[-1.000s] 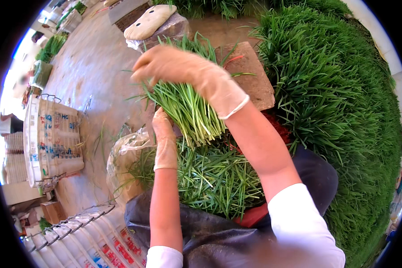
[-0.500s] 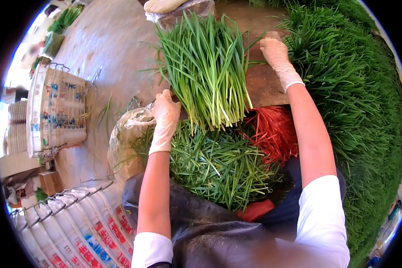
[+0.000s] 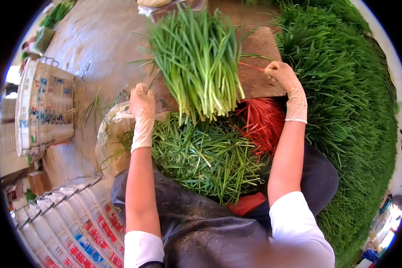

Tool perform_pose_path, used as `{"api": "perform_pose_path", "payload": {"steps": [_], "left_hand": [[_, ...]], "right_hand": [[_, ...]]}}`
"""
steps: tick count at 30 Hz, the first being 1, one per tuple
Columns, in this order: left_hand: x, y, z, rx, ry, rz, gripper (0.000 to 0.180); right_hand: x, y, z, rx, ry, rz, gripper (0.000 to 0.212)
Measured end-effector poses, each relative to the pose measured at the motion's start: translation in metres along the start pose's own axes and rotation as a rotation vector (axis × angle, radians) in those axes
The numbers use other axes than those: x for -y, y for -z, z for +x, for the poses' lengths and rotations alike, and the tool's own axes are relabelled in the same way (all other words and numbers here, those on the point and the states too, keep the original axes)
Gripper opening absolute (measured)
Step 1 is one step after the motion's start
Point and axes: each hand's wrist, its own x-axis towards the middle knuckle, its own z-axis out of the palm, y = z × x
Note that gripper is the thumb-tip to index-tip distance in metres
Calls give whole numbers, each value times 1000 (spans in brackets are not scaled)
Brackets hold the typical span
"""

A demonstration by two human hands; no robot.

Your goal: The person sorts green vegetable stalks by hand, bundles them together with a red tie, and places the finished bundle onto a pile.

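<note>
A thick bundle of green Chinese chives (image 3: 203, 67) lies on a flat brown board (image 3: 265, 47), its pale cut ends toward me. To its right, my gloved right hand (image 3: 286, 80) is closed on a thin red strip (image 3: 253, 66), drawn taut from the bundle's side. My gloved left hand (image 3: 143, 102) is left of the bundle, apart from it, with its fingers curled; what they hold, if anything, is hidden. Below the board are a heap of loose green leaves (image 3: 205, 156) and a bunch of red strips (image 3: 263, 125).
Tall piled greens (image 3: 344, 111) fill the right side. White baskets stand on the left, one farther off (image 3: 49, 105) and stacked ones (image 3: 71, 223) near me. A clear plastic bag (image 3: 111, 147) lies beside my left forearm. A wrapped block (image 3: 174, 9) sits beyond the board.
My right hand has come toward me, and the red strip now shows stretched from the bundle. My left hand has moved left, away from the stems. The whole view has shifted slightly.
</note>
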Motion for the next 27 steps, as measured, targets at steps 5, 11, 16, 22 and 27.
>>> {"api": "perform_pose_path", "payload": {"steps": [5,11,16,22,27], "left_hand": [[-13,20,-11,37,-91,123,17],[-41,23,-25,527,142,5,27],[-52,-2,-30,452,103,98,32],[-42,-36,-23,510,-15,89,23],[-21,-30,13,413,-6,167,20]], "right_hand": [[19,-16,-6,-146,158,154,19],[16,-48,13,13,329,742,22],[-3,-59,27,17,365,862,21],[6,-69,22,-138,152,807,29],[7,-72,25,-189,44,594,24]]}}
